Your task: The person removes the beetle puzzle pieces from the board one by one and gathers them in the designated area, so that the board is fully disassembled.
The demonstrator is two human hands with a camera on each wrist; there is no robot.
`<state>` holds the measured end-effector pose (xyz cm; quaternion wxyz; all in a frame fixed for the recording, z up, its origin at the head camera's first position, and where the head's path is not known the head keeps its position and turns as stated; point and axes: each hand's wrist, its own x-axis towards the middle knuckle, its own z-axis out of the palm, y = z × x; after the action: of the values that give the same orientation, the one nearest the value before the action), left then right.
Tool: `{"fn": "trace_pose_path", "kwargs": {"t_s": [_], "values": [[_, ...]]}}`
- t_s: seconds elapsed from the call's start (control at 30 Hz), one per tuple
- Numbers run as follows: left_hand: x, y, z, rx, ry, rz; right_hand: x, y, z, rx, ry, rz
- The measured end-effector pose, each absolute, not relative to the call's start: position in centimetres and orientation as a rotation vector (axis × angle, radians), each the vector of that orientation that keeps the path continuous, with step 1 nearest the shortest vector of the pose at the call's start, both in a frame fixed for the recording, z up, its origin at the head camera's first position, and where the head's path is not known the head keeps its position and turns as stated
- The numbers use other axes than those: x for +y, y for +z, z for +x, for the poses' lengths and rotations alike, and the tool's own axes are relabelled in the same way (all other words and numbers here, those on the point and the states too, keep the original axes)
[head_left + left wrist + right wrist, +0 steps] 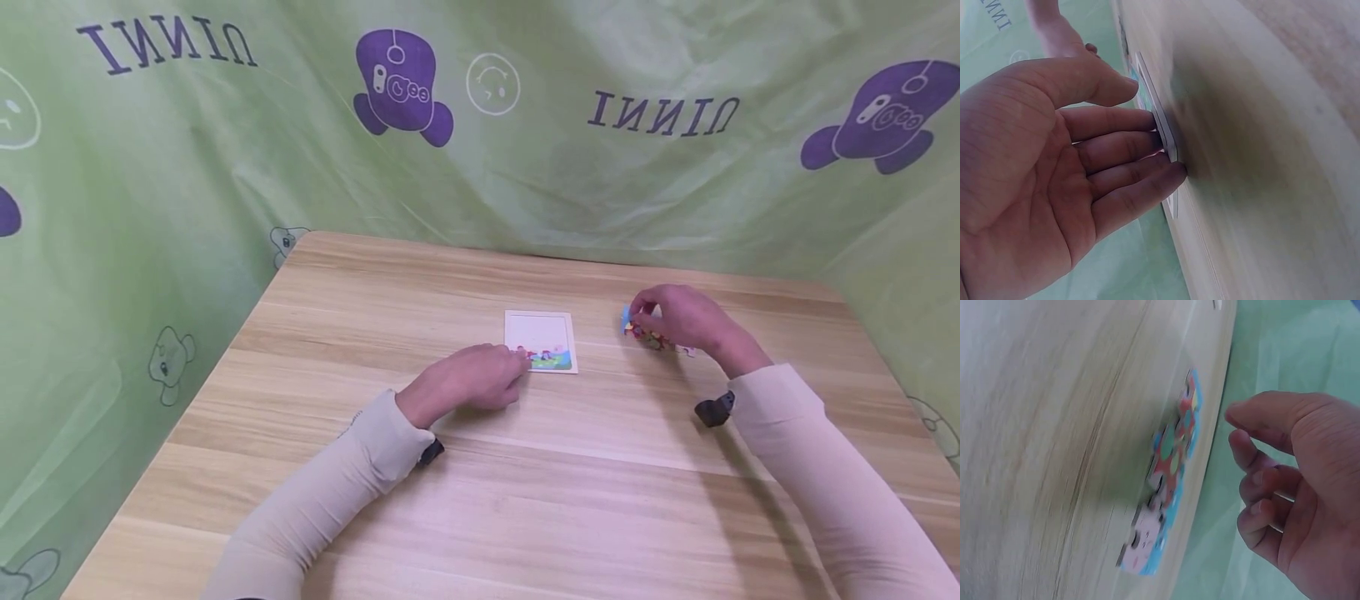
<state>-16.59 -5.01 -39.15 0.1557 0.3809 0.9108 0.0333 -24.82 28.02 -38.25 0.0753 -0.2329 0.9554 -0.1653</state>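
A small square puzzle tray (537, 327) with a pale rim lies flat on the table, picture pieces (555, 359) along its near side. My left hand (483, 377) is at the tray's near left corner. In the left wrist view its fingertips touch the tray's edge (1159, 106), with the fingers nearly straight. To the right, my right hand (686, 315) hovers over several loose jigsaw pieces (1166, 459), coloured red, green, pink and blue. Seen from the right wrist, its fingers are loosely bent, thumb near the index fingertip, and no piece shows between them.
The wood-grain table (525, 492) has its far edge close to a green curtain (480, 183) with purple cartoon prints. More curtain hangs at the left and right sides. A dark wrist camera (715, 409) sits under the right cuff.
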Motion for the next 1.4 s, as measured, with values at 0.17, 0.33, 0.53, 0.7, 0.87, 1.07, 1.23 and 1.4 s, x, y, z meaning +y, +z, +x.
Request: {"fn": "trace_pose_path", "kwargs": {"t_s": [0.17, 0.33, 0.53, 0.7, 0.87, 1.07, 1.23, 1.4], "values": [[-5.2, -39.2, -16.9, 2.630, 0.196, 1.085, 26.4, -38.1, -23.8, 2.821, -0.601, -0.832], [-5.3, -39.3, -17.0, 2.661, 0.202, 1.104, 24.2, -38.9, -23.0, 2.754, -0.643, -0.965], [-5.5, -39.3, -17.1, 2.671, 0.235, 1.116, 21.4, -39.7, -21.9, 2.672, -0.676, -1.105], [-5.8, -39.3, -17.4, 2.653, 0.256, 1.122, 19.5, -40.3, -21.4, 2.660, -0.585, -1.193], [-5.8, -39.4, -17.6, 2.629, 0.232, 1.170, 18.7, -40.7, -21.4, 2.659, -0.545, -1.201], [-5.6, -39.5, -17.4, 2.629, 0.162, 1.194, 18.6, -41.0, -21.6, 2.620, -0.646, -1.199], [-5.1, -39.4, -17.2, 2.636, 0.142, 1.191, 18.8, -41.1, -21.7, 2.626, -0.696, -1.160], [-4.5, -39.5, -17.4, 2.643, 0.101, 1.158, 18.9, -41.0, -21.6, 2.655, -0.672, -1.122]]}}
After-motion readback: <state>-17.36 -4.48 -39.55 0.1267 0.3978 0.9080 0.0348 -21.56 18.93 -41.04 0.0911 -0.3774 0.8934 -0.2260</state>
